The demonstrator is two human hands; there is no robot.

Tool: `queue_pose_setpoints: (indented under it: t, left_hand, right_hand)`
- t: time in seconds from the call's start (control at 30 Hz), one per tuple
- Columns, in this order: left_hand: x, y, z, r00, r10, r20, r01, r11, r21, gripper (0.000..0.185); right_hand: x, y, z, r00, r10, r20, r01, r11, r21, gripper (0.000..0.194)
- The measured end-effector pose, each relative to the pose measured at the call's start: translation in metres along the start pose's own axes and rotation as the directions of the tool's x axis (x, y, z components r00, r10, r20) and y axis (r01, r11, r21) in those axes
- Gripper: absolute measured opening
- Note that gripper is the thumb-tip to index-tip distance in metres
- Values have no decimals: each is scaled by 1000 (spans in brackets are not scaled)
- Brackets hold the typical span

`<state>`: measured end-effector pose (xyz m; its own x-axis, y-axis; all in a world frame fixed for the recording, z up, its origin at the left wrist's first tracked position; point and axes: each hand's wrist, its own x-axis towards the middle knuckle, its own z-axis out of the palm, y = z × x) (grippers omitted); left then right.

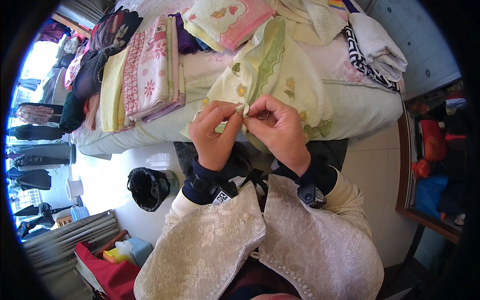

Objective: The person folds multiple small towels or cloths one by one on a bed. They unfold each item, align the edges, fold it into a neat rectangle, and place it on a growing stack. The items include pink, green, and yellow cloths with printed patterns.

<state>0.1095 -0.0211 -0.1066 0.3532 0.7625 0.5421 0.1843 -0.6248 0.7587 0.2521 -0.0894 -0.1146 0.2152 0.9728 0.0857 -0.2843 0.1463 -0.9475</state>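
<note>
A pale yellow-green towel point(296, 78) with leaf and flower motifs hangs loosely over the front edge of the bed. Its scalloped green border runs up through the middle of the cloth. My left hand point(216, 131) pinches a gathered bit of the towel between thumb and fingers. Right beside it, my right hand point(279, 129) pinches the same bunched spot, so the fingertips of both hands nearly meet. What lies behind the curled fingers is hidden.
Folded towels point(146, 75) lie on the bed point(363, 105) at left, a pink-and-yellow one point(228, 22) at the back, and a white one point(378, 48) at right. A black-lined bin point(149, 189) stands on the floor. An open wooden-framed cabinet point(403, 180) is at right.
</note>
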Motion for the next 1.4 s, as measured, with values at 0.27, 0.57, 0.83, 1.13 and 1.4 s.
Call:
queue_pose_setpoints:
  t: [0.27, 0.57, 0.83, 1.13, 1.4]
  left_hand:
    - [-8, -7, -6, 997, -59, 53, 63, 995, -73, 18]
    - [-9, -13, -17, 1000, -5, -19, 5, 1000, 5, 11]
    - [-5, -8, -28, 992, 123, 4, -123, 992, 28, 17]
    - [-3, -2, -77, 983, 142, -117, -126, 983, 135, 16]
    - [64, 33, -172, 941, 219, -257, -223, 975, 15, 7]
  right_hand:
    - [2, 2, 2, 988, -102, 118, 108, 993, -46, 17]
    - [94, -43, -93, 891, -437, 124, 266, 281, -922, 26]
    - [212, -22, -142, 789, -336, 515, 513, -103, -852, 50]
    - [205, -102, -163, 888, -127, 442, 380, -337, -861, 22]
    - [96, -245, -126, 884, -133, 448, 465, 157, -871, 20]
